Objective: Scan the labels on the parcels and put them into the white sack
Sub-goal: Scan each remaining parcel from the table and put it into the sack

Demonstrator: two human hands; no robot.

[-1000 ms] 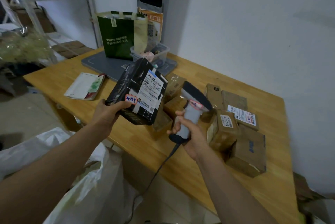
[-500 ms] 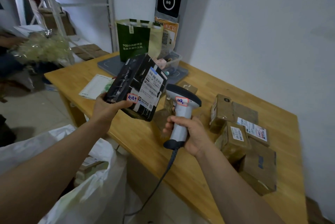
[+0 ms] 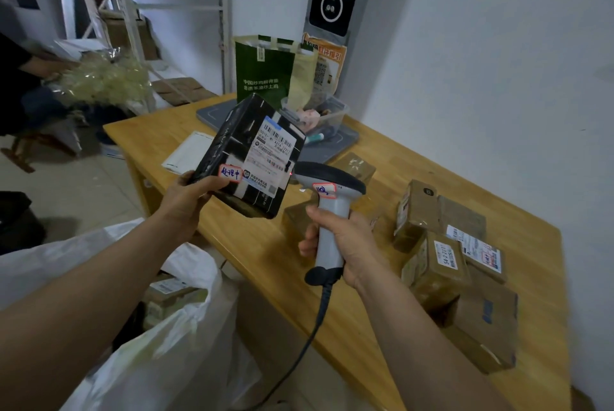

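My left hand (image 3: 186, 203) grips a black parcel (image 3: 232, 141) by its lower left corner and holds it tilted above the wooden table (image 3: 265, 254), its white shipping label (image 3: 274, 153) facing me. My right hand (image 3: 352, 244) grips the handle of a grey barcode scanner (image 3: 329, 198), whose dark head sits just right of the parcel's label. A small red light shows between scanner head and label. The white sack (image 3: 159, 354) stands open at the lower left below the table edge, with a few brown parcels inside. Several brown cardboard parcels (image 3: 435, 264) lie on the table's right side.
A green paper bag (image 3: 265, 75), a clear plastic tub (image 3: 319, 118) on a grey flat scale (image 3: 332, 144) and a white booklet (image 3: 189, 151) sit at the table's far end. Metal shelving stands behind; a person with a bundle is at far left. The scanner's cable (image 3: 309, 341) hangs over the front edge.
My right hand has raised the scanner upright and brought its head close to the parcel's label. The parcel has stayed in my left hand; the camera has shifted so the scene sits further right.
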